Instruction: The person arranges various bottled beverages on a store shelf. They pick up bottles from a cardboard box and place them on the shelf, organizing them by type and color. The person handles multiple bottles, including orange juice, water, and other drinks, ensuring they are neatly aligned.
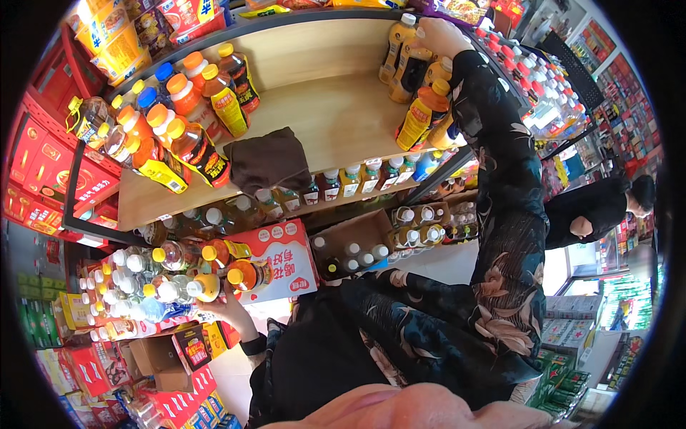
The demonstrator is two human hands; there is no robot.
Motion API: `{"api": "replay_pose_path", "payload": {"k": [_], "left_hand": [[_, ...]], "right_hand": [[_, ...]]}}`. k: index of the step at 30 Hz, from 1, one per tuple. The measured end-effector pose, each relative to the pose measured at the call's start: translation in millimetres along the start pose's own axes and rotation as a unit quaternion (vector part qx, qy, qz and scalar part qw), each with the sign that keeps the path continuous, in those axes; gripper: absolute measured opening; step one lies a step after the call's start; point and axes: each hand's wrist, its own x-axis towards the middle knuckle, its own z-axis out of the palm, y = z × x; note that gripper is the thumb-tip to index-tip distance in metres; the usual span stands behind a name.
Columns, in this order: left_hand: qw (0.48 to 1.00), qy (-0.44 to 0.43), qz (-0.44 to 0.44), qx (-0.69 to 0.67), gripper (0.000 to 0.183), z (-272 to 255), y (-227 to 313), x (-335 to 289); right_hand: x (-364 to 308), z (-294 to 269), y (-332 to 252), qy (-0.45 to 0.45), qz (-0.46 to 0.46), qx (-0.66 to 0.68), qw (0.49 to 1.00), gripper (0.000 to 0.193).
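Observation:
My right arm reaches far across the shelf, and my right hand (441,37) is closed round the top of a yellow-brown drink bottle (421,53) in the group at the shelf's far right end. An orange-capped bottle with a yellow label (423,114) stands nearer in that group. Low on the left, my left hand (227,313) curls against a yellow-capped bottle (207,288), its fingers partly hidden. Beside it are orange-capped tea bottles (250,274). A folded dark brown cloth (268,161) lies on the wooden shelf (321,107).
Many bottles with orange, blue and yellow caps (171,118) crowd the shelf's left end. Below its front edge runs a row of juice bottles (350,180). A red and white carton (286,257) sits under them. Another person (593,211) is at the right.

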Motion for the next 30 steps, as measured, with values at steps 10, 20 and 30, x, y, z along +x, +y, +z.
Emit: {"api": "replay_pose_path", "payload": {"k": [10, 20, 30], "left_hand": [[0.999, 0.014, -0.044, 0.023, 0.087, -15.1, 3.4, -3.7], [0.999, 0.0, -0.023, 0.027, 0.087, -3.5, 7.2, -1.6], [0.993, 0.007, -0.066, 0.097, 0.085, -2.1, 27.0, -1.1]], "right_hand": [[-130.0, -66.2, -74.6, 0.099, -0.045, 0.093, 0.99, 0.038], [-87.9, -23.3, -77.4, 0.066, -0.077, 0.272, 0.957, 0.027], [50.9, 63.7, -83.5, 0.131, -0.028, 0.217, 0.967, 0.029]]}}
